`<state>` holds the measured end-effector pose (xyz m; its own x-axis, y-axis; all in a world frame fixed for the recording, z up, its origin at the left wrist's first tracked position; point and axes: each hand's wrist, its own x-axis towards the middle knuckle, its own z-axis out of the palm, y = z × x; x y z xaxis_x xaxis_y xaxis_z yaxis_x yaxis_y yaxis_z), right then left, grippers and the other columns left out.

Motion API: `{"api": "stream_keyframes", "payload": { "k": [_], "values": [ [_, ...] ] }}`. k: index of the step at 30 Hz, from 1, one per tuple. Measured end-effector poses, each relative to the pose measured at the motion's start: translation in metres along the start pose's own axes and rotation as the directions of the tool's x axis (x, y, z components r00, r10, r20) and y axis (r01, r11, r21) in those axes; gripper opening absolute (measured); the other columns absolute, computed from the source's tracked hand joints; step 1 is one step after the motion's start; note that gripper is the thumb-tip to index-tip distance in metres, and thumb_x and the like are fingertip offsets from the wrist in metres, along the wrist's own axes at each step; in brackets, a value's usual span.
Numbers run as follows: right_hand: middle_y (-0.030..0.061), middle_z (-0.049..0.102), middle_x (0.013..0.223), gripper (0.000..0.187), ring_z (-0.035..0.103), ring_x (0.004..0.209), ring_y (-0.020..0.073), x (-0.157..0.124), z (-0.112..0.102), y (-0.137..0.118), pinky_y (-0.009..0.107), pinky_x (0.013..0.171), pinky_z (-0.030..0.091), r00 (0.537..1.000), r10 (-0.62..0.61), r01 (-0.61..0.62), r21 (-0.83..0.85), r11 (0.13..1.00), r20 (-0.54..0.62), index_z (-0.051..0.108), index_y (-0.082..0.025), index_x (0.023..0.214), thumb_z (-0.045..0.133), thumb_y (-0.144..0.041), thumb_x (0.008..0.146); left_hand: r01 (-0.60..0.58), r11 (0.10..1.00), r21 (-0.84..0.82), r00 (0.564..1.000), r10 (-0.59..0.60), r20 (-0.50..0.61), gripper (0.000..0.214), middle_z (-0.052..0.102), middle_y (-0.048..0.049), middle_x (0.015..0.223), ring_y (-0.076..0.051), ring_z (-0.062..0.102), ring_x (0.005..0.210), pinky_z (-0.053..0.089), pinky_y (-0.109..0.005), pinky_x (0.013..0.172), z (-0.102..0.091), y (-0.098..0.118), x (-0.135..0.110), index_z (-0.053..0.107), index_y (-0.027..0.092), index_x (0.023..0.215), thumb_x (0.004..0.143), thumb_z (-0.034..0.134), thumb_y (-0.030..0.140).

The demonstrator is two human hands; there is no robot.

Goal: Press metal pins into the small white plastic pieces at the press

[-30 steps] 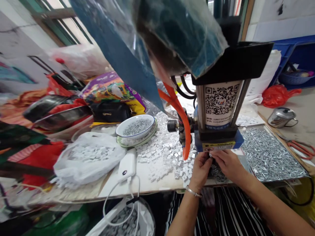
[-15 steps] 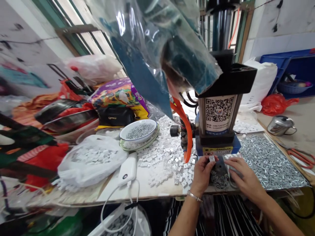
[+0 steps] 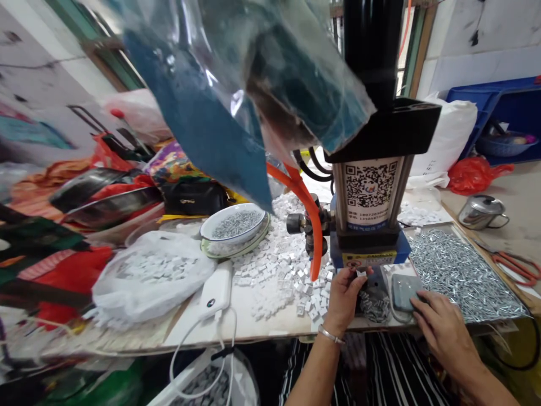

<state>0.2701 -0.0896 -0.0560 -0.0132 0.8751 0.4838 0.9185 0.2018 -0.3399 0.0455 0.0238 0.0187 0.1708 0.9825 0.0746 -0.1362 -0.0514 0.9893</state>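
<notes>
Progress: one white piece is in hand, just short of the press beyond the left fingertips. Whether it bears a pin is too small to tell. Judged part-way through a long batch: plenty of loose blocks lie left of the left fingers, and a tray of pins sits right of and beyond the right fingers. Finished count: not readable; the grey pieces in the bin, low and left of the left fingers, may be either stock or output.

Hands: left hand pinches the white piece between thumb and fingertips. Right hand grips nothing visible; fingers loosely extended, tips at the edge of a grey box, contact uncertain.

Materials: blocks small, squarish, matt white, plastic by look. Pins thin, straight, bright metal. Darker metallic heap between the two hands, tangled. Grey box smooth, flat-topped, rounded corners. Press base black and blocky; orange hose smooth, curving down beyond and left of the left fingers.
</notes>
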Motion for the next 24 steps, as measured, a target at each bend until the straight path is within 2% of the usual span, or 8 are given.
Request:
{"api": "stream_keyframes", "payload": {
  "k": [4, 7, 9, 11, 15, 18, 24],
  "values": [
    [0.0113, 0.068, 0.118, 0.026, 0.062, 0.112, 0.0287, 0.006, -0.007, 0.011, 0.05, 0.095, 0.052, 1.0, -0.01, 0.009, 0.138, 0.99, 0.002, 0.069, -0.026, 0.117, 0.052, -0.034, 0.099, 0.0, 1.0, -0.023, 1.0, 0.0, 0.011, 0.023, 0.078, -0.008, 0.103, -0.025, 0.068, 0.102, 0.048, -0.038, 0.096, 0.0, 0.001, -0.003, 0.076, 0.019, 0.092, 0.081, 0.075, 0.039],
    [0.0105, 0.067, 0.119, 0.027, 0.062, 0.113, 0.0276, 0.012, -0.017, 0.033, 0.049, 0.096, 0.051, 0.998, 0.042, -0.033, 0.182, 0.983, -0.046, 0.07, -0.027, 0.115, 0.049, -0.036, 0.1, -0.01, 0.998, 0.068, 0.997, 0.015, -0.076, 0.024, 0.077, -0.0064, 0.097, -0.023, 0.067, 0.094, 0.049, -0.036, 0.091, 0.003, 0.001, -0.005, 0.074, 0.019, 0.091, 0.079, 0.076, 0.04],
    [0.0111, 0.067, 0.118, 0.029, 0.062, 0.112, 0.0287, 0.015, -0.02, 0.052, 0.051, 0.099, 0.049, 0.989, 0.1, -0.085, 0.131, 0.988, -0.112, 0.07, -0.026, 0.115, 0.048, -0.038, 0.099, 0.019, 0.985, 0.169, 0.991, 0.004, -0.133, 0.023, 0.076, -0.005, 0.088, -0.021, 0.065, 0.086, 0.048, -0.034, 0.084, 0.006, 0.0, -0.004, 0.074, 0.019, 0.088, 0.081, 0.075, 0.041],
    [0.0127, 0.066, 0.115, 0.034, 0.061, 0.11, 0.0304, 0.017, -0.018, 0.072, 0.051, 0.097, 0.048, 0.979, 0.133, -0.126, 0.053, 0.991, -0.154, 0.069, -0.024, 0.115, 0.047, -0.043, 0.098, 0.075, 0.978, 0.193, 0.987, -0.046, -0.152, 0.023, 0.073, -0.0038, 0.079, -0.021, 0.064, 0.08, 0.048, -0.032, 0.077, 0.011, -0.001, 0.001, 0.074, 0.018, 0.083, 0.084, 0.07, 0.041],
    [0.0147, 0.064, 0.115, 0.04, 0.06, 0.11, 0.0319, 0.014, -0.004, 0.098, 0.049, 0.093, 0.048, 0.983, 0.13, -0.142, -0.085, 0.986, -0.133, 0.068, -0.02, 0.12, 0.046, -0.045, 0.097, 0.143, 0.974, 0.173, 0.979, -0.115, -0.167, 0.024, 0.07, -0.0031, 0.072, -0.021, 0.063, 0.079, 0.046, -0.031, 0.076, 0.016, -0.003, 0.01, 0.072, 0.018, 0.069, 0.085, 0.067, 0.036],
    [0.0156, 0.063, 0.117, 0.039, 0.059, 0.11, 0.0325, 0.009, 0.005, 0.102, 0.049, 0.09, 0.049, 0.983, 0.152, -0.169, -0.174, 0.97, -0.107, 0.068, -0.02, 0.119, 0.046, -0.042, 0.097, 0.157, 0.973, 0.169, 0.973, -0.123, -0.193, 0.023, 0.071, -0.0032, 0.075, -0.021, 0.063, 0.08, 0.046, -0.032, 0.077, 0.015, -0.005, 0.01, 0.071, 0.018, 0.071, 0.083, 0.07, 0.038],
    [0.0144, 0.064, 0.118, 0.034, 0.059, 0.104, 0.0324, 0.008, 0.007, 0.093, 0.049, 0.086, 0.049, 0.98, 0.17, -0.193, -0.297, 0.935, -0.103, 0.069, -0.022, 0.115, 0.047, -0.04, 0.097, 0.078, 0.991, 0.105, 0.982, -0.058, -0.18, 0.029, 0.076, -0.0069, 0.097, -0.024, 0.066, 0.098, 0.046, -0.035, 0.093, 0.003, -0.003, 0.001, 0.073, 0.019, 0.091, 0.09, 0.063, 0.046]
  ]
}}
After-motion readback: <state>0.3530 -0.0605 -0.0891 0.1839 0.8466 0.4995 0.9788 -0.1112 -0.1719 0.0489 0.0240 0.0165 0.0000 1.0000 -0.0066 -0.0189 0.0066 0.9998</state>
